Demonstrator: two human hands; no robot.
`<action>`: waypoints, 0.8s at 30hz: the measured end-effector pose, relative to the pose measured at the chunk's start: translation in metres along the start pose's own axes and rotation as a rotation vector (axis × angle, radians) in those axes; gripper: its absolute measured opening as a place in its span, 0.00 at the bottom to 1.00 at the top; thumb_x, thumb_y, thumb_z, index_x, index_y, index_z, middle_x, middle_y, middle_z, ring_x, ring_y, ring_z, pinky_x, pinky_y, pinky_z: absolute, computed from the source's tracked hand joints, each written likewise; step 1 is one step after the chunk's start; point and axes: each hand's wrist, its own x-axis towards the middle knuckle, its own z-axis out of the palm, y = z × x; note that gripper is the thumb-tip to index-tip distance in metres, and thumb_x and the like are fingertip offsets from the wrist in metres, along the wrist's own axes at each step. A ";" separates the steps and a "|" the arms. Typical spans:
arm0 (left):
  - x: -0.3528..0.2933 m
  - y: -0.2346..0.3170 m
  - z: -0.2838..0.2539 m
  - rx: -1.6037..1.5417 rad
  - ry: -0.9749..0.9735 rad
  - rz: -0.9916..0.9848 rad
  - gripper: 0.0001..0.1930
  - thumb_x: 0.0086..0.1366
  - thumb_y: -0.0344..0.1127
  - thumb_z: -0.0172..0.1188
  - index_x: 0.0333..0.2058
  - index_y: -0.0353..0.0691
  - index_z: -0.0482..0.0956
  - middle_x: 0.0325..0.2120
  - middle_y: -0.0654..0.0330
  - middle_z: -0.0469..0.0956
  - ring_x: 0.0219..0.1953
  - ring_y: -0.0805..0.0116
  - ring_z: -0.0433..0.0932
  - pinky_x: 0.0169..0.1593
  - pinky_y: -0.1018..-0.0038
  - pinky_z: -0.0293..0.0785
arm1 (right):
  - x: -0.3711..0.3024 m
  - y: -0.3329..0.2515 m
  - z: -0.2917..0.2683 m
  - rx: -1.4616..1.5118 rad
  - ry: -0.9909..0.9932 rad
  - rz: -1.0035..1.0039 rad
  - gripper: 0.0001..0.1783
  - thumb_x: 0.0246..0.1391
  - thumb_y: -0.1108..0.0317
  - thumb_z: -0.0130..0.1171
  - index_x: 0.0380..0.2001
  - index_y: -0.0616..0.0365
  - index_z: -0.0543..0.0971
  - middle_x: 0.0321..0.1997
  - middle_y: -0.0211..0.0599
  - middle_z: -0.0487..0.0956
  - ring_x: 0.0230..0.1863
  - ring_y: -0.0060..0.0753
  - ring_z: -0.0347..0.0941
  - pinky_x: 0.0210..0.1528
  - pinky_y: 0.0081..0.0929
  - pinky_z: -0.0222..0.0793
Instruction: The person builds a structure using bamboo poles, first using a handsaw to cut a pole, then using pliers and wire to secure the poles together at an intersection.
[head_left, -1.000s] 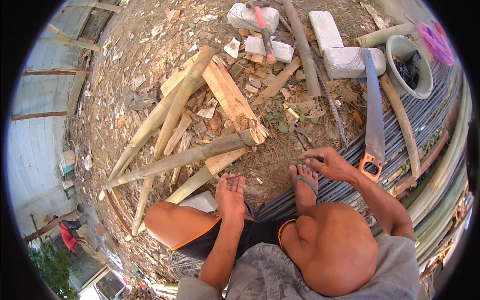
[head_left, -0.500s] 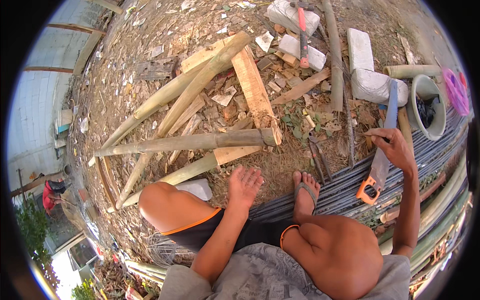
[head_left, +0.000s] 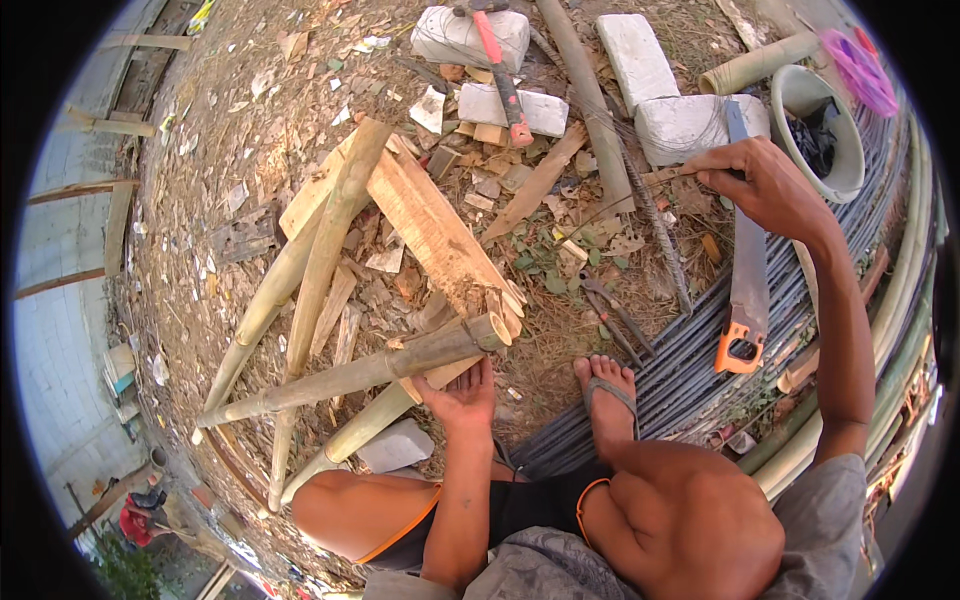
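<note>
My left hand [head_left: 460, 402] is palm up under the cut end of a bamboo pole [head_left: 440, 349], thumb on one side and fingers reaching up behind it; the fingertips are partly hidden. The pole lies across a pale wood plank [head_left: 440, 230] and other bamboo pieces [head_left: 330, 245]. At the right, my right hand [head_left: 765, 185] is raised, pinching a thin wire [head_left: 655, 178] that trails left. Below that hand a handsaw with an orange handle [head_left: 740, 345] rests on a bundle of dark steel rods [head_left: 655, 360].
White blocks [head_left: 640, 65] stand at the far side, one under a red-handled hammer [head_left: 500, 75]. Pincers [head_left: 615, 315] lie by my foot [head_left: 608, 395]. A grey bucket [head_left: 818, 130] with black plastic is at right. Far left, a person in red [head_left: 140, 525] bends beside a wall.
My left hand has moved from free air to the underside of the bamboo pole. My right hand has risen away from the saw, and the view has turned.
</note>
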 end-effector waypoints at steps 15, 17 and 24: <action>0.003 0.011 -0.008 0.062 0.076 0.044 0.67 0.56 0.69 0.77 0.77 0.32 0.48 0.76 0.53 0.54 0.78 0.54 0.57 0.80 0.47 0.59 | 0.095 0.017 0.047 0.079 -0.064 -0.284 0.15 0.72 0.65 0.61 0.53 0.56 0.90 0.50 0.46 0.90 0.49 0.49 0.86 0.56 0.44 0.79; 0.000 0.017 -0.008 0.072 0.071 0.057 0.67 0.54 0.67 0.79 0.77 0.32 0.48 0.75 0.53 0.56 0.77 0.54 0.58 0.80 0.48 0.60 | 0.118 -0.011 0.048 -0.026 -0.232 -0.234 0.15 0.71 0.64 0.62 0.53 0.55 0.90 0.50 0.46 0.90 0.50 0.48 0.86 0.55 0.44 0.79; -0.003 0.019 -0.009 0.067 0.027 -0.020 0.67 0.52 0.62 0.83 0.75 0.30 0.50 0.72 0.50 0.60 0.73 0.52 0.64 0.77 0.49 0.66 | 0.206 -0.051 0.093 -0.042 -0.447 -0.415 0.16 0.65 0.69 0.62 0.52 0.52 0.91 0.49 0.38 0.91 0.51 0.44 0.86 0.53 0.44 0.78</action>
